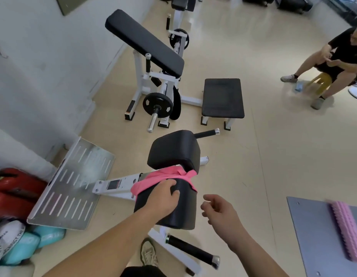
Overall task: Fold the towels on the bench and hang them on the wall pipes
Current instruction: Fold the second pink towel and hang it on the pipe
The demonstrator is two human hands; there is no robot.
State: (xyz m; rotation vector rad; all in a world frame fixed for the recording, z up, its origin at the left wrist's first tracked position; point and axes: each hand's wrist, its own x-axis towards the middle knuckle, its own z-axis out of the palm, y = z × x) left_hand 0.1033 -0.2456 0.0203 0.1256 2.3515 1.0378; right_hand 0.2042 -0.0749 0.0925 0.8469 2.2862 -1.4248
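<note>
Wall: it fills the left side, pale and bare where we look. We can make out no pipes on it.
Metal footplate: it leans on the floor at the left, below the wall.
Desk: the black padded desk sits just in front of us, with a second pad beyond it.
Pink towel: it lies unfolded and bunched across the far end of the desk. One end trails over the left edge and the other twists off to the right.
Left hand: it rests on the desk, fingers curled onto the towel's near edge and gripping it.
Right hand: it hovers just right of the desk, fingers loosely bent and holding nothing.
Progress: we judge the task is at its start. This towel is gathered but not folded, and nothing is hung. Folding and hanging are both left.
Hidden: we see only one towel. Any others, and the pipes, lie out of view. Our own hand covers the left fingertips, so the grip is partly a guess.
</note>
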